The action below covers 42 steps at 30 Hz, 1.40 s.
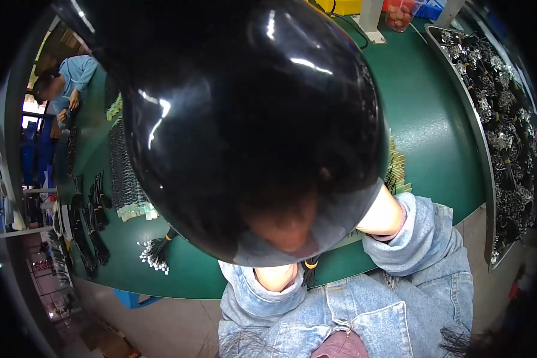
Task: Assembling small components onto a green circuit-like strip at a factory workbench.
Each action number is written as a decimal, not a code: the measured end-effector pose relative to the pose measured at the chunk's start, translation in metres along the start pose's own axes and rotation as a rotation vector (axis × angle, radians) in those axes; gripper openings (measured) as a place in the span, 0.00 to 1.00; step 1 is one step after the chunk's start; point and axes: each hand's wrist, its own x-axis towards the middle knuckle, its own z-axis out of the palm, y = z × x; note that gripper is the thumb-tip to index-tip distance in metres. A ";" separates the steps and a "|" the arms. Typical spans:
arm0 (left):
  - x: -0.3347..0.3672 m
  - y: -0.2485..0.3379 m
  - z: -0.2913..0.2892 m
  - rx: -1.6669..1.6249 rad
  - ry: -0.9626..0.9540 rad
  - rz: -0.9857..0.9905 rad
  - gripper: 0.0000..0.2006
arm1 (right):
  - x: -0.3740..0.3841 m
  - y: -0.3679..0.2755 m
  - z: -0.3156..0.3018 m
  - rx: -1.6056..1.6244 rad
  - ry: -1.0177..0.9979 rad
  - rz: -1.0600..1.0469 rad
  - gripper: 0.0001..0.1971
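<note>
A large, glossy black rounded hood (250,119) fills the middle of the head view and hides both hands past the wrists. Below its lower edge, only the wrist of my left hand (275,278) shows, coming out of a rolled denim cuff. The wrist of my right hand (379,216) passes under the hood's lower right side. Whatever either hand holds is hidden. A small bundle of black wires (309,271) with a yellow band lies beside my left wrist. Near my right wrist are rows of yellowish strips (396,167), partly covered by the hood.
On the green table (423,119), a banded black wire bundle with white ends (156,250) lies at left, near more black wire bundles (92,224). A metal tray (486,161) of wire bundles stands right. A white stand (371,24) is behind. A co-worker (71,80) sits far left.
</note>
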 end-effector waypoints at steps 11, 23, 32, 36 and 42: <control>0.001 0.006 0.007 0.133 0.063 -0.009 0.12 | -0.004 0.014 0.004 0.439 0.019 0.268 0.07; 0.000 0.005 0.002 0.153 0.049 0.056 0.14 | 0.002 0.008 0.005 0.277 -0.014 0.161 0.09; -0.007 -0.003 -0.003 0.323 0.062 0.023 0.09 | 0.001 0.013 0.004 0.338 -0.064 0.035 0.10; -0.007 -0.005 -0.007 0.306 -0.016 0.057 0.10 | -0.001 -0.008 0.000 0.284 -0.024 0.213 0.08; -0.007 0.007 0.006 0.347 0.021 0.009 0.08 | -0.004 0.019 0.004 0.316 -0.050 0.156 0.08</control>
